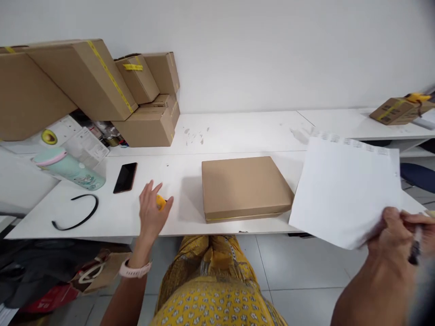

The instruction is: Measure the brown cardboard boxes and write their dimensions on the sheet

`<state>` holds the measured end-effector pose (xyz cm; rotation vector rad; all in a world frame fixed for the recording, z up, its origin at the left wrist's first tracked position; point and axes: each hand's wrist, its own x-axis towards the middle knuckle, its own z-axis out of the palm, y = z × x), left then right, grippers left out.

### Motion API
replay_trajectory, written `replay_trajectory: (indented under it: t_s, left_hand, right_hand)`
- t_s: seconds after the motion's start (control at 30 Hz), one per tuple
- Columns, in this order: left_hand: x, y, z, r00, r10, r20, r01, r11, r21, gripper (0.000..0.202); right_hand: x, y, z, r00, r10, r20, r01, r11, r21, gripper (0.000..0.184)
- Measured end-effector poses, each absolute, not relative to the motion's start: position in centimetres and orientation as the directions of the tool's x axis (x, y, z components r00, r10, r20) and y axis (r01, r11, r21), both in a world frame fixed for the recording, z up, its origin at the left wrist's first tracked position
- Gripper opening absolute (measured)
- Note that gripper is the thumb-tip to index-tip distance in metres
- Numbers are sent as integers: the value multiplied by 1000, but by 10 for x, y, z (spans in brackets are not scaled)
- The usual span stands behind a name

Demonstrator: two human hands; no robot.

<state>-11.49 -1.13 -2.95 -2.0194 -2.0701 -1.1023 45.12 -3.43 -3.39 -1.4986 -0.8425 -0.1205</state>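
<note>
My left hand (152,209), with a pink band on its wrist, is at the table's front edge. Its fingers are spread around a small yellow object (161,202) that looks like a tape measure, partly hidden by the hand. A closed flat cardboard box (246,185) lies to the right of it. At the right, my right hand (390,233) grips a white paper pad (346,190) by its lower corner, tilted above the table edge. Beside it is a black-tipped marker (415,246), with fingers that seem to be another person's (419,219); motion blurs this spot.
Stacked cardboard boxes (146,124) stand at the left back. Near them are a mint tumbler (73,170), a phone (125,177) and a black headband (93,210). A taped box (394,111) sits at the far right, near a blue stool seat (419,176).
</note>
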Motion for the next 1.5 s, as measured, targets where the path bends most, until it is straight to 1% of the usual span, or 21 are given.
replay_trajectory:
  t_s: [0.03,0.1,0.17,0.23,0.3,0.4,0.47,0.53,0.63,0.7,0.77,0.83,0.87,0.93,0.97,1.03,1.2,1.33,1.37,1.43,1.5]
  left_hand:
    - [-129,-15,-42,-184,882,433,899,-27,437,54]
    - [-148,-22,-62,-244,911,333,902,87,424,58]
    - [-157,-25,-73,-273,933,235,894,156,420,62]
    - [-157,-25,-75,-292,946,139,885,212,415,66]
    - [-151,-22,-72,-305,950,74,884,253,392,68]
    - [-142,-13,-66,-315,947,63,901,277,335,69]
    - [-137,-8,-64,-329,941,75,903,290,319,68]
    - [-132,-6,-59,-376,924,68,867,325,378,68]
    - [-115,-20,-37,-415,910,-7,697,323,640,65]
    - [-92,-42,-12,-299,951,-75,550,236,801,62]
    - [-62,-67,16,-115,986,-122,445,161,881,57]
    - [-27,-88,40,190,965,-179,375,97,922,56]
    - [-10,-94,50,336,926,-172,364,41,931,54]
    - [19,-98,64,539,827,-162,385,-71,920,51]
    - [30,-96,68,600,785,-156,389,-116,914,52]
    - [43,-89,72,659,739,-136,387,-178,905,55]
    - [36,-82,71,674,731,-106,375,-215,902,58]
    - [6,-78,72,612,784,-101,263,-81,961,57]
    - [-5,-73,73,544,834,-95,246,-50,968,57]
    - [-31,-59,76,355,931,-81,236,-5,972,55]
    - [-59,-41,78,199,977,-76,241,27,970,55]
  right_hand:
    - [467,-34,-47,790,343,508,507,99,-856,38]
    - [493,-36,-74,862,360,358,401,-50,-915,45]
    - [507,-41,-96,820,534,206,392,-262,-882,39]
    - [509,-44,-108,737,666,117,516,-443,-733,28]
    - [499,-40,-110,685,708,173,679,-535,-502,18]
    - [473,-23,-105,561,764,317,828,-520,-212,18]
    - [455,-7,-100,461,843,277,887,-445,-121,21]
    - [441,4,-95,384,902,198,923,-372,-98,29]
    - [419,-2,-76,380,896,232,922,-345,-177,46]
    - [396,-23,-54,437,836,333,878,-317,-358,43]
    - [360,-55,-30,485,795,365,760,-175,-626,33]
    - [316,-86,-11,317,911,266,544,55,-837,33]
    - [295,-98,-4,105,978,181,413,123,-902,39]
    - [261,-115,3,-231,968,94,221,146,-964,48]
    - [249,-119,4,-306,949,78,171,135,-976,50]
    - [237,-122,3,-308,949,61,129,106,-986,53]
    - [240,-120,4,-321,947,21,59,42,-997,57]
    - [263,-93,21,-427,897,116,-69,96,-993,49]
    - [275,-79,27,-396,904,162,-108,129,-986,48]
    - [305,-43,39,-125,975,182,-83,172,-982,47]
    - [335,-3,45,77,977,201,-26,204,-979,50]
